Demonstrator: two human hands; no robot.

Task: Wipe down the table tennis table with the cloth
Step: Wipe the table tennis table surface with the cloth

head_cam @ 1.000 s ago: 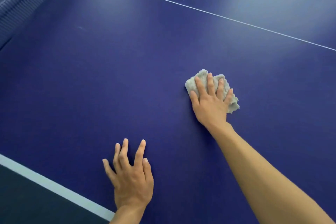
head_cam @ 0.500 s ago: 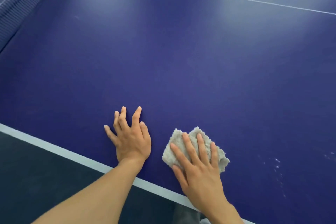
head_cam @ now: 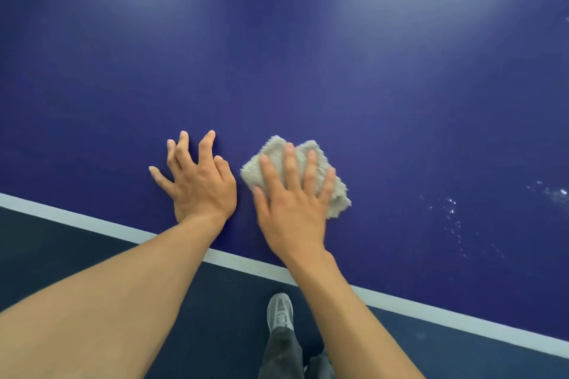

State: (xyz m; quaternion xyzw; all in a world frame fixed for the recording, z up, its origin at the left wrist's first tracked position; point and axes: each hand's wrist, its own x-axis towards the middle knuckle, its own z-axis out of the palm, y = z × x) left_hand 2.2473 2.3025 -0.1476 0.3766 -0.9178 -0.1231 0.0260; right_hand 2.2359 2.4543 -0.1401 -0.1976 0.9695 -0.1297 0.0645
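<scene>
The dark blue table tennis table (head_cam: 308, 55) fills most of the view, with a white line along its near edge. A folded grey cloth (head_cam: 271, 160) lies flat on the table close to that edge. My right hand (head_cam: 292, 203) presses on the cloth with straight, spread fingers and covers much of it. My left hand (head_cam: 197, 178) rests on the bare table just left of the cloth, fingers spread, not touching it.
White specks and smears (head_cam: 452, 206) mark the table surface to the right of the cloth. Below the table edge (head_cam: 92, 221) is dark floor, with my grey shoe (head_cam: 278, 311) and trouser leg. A thin white line crosses the far top right corner.
My right hand drew the cloth from the middle of the table back to the near edge, beside my left hand. The view tipped down, so the net is out of sight.
</scene>
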